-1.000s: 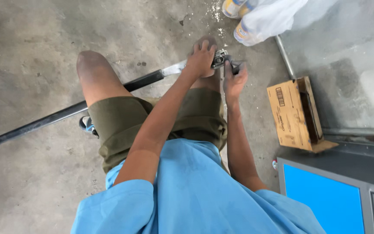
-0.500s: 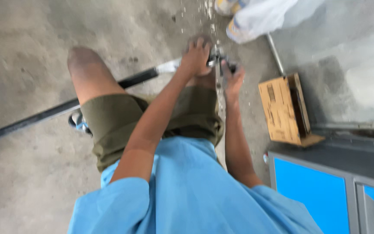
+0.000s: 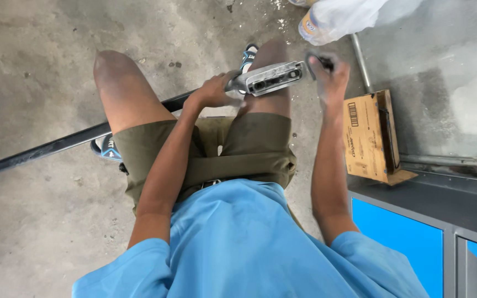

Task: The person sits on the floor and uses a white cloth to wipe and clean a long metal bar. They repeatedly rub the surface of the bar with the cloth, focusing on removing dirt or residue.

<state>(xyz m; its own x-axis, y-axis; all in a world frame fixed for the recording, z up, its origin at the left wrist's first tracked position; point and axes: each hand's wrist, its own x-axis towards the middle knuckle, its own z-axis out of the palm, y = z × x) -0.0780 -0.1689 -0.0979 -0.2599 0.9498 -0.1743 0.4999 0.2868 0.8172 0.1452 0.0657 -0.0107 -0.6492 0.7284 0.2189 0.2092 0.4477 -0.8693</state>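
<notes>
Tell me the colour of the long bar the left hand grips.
Black bar, with a grey metal end; head view.

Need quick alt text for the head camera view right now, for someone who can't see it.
Seen from above, a seated person in a blue shirt and olive shorts grips a long black bar with the left hand near its grey metal end piece; the right hand pinches a small dark part beside that end. A cardboard box lies on the concrete floor.

1 head view, looking steeply down, close over lap, hands, concrete floor (image 3: 28, 66)
</notes>
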